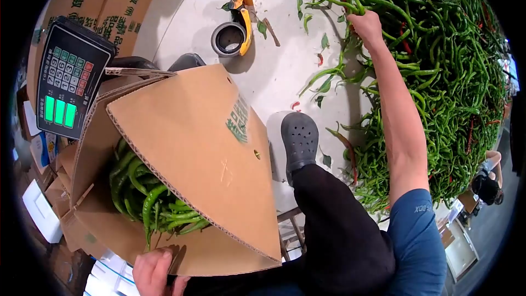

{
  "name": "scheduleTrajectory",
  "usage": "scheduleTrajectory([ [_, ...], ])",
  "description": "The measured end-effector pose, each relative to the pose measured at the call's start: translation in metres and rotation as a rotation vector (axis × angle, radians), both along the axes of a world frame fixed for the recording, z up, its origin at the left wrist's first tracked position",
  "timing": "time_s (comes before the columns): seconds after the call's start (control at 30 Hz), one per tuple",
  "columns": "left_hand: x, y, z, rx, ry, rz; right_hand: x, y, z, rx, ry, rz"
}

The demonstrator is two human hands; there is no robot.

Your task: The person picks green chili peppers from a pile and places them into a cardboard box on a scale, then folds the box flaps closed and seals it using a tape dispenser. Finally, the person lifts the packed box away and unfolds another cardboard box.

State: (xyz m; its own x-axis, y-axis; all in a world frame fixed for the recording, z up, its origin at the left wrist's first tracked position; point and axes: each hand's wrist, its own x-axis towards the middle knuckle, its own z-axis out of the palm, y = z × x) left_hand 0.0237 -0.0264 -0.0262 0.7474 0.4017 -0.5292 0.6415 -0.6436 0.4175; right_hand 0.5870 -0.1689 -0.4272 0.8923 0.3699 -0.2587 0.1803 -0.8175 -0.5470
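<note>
A cardboard box (197, 131) stands open in front of me, with long green chili peppers (148, 186) heaped inside it. At the box's near edge, my left hand (153, 271) is closed on the cardboard rim, its fingers curled just below one hanging pepper tip. My right hand (366, 27) reaches to the far side, at the edge of a large pile of green chili peppers (438, 104) with a few red ones mixed in. Its fingers are closed around some green peppers (350, 5), and the fingertips are partly hidden.
A digital scale display (68, 79) with green screens stands left of the box. A tape dispenser (233, 35) lies on the pale floor (263, 85) among scattered leaves. My shoe (299, 140) is beside the box. More cardboard (104, 11) lies behind. Another person (487, 183) is at far right.
</note>
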Motion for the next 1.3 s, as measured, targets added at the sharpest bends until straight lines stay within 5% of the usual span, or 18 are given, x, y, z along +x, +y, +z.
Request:
scheduleTrajectory([
  [0.13,0.001,0.000,0.001,-0.001,-0.004,-0.001,-0.001,-0.002,-0.019,-0.010,-0.232,0.060],
  [0.27,-0.002,-0.001,0.002,-0.012,-0.025,0.014,-0.018,-0.007,0.015,-0.157,0.111,-0.046],
  [0.33,-0.002,-0.001,0.003,-0.015,-0.037,-0.008,-0.049,-0.013,0.032,-0.208,-0.244,-0.068],
  [0.4,0.000,-0.002,0.002,-0.033,-0.046,-0.044,-0.103,-0.011,0.058,0.127,-0.208,0.009],
  [0.5,0.008,-0.003,0.000,-0.085,-0.032,-0.109,-0.198,0.014,0.096,0.390,0.330,0.304],
  [0.77,0.017,-0.015,-0.012,-0.034,-0.039,-0.075,-0.306,0.104,0.003,0.817,0.984,0.290],
  [0.9,-0.004,-0.013,-0.030,-0.039,-0.115,-0.121,-0.308,0.094,0.041,0.712,0.740,0.324],
  [1.17,0.004,-0.023,-0.037,0.022,-0.126,-0.090,-0.298,0.087,0.197,0.974,0.273,0.692],
  [1.3,0.009,-0.017,-0.020,0.000,-0.094,-0.094,-0.266,0.083,0.204,1.074,0.113,0.621],
])
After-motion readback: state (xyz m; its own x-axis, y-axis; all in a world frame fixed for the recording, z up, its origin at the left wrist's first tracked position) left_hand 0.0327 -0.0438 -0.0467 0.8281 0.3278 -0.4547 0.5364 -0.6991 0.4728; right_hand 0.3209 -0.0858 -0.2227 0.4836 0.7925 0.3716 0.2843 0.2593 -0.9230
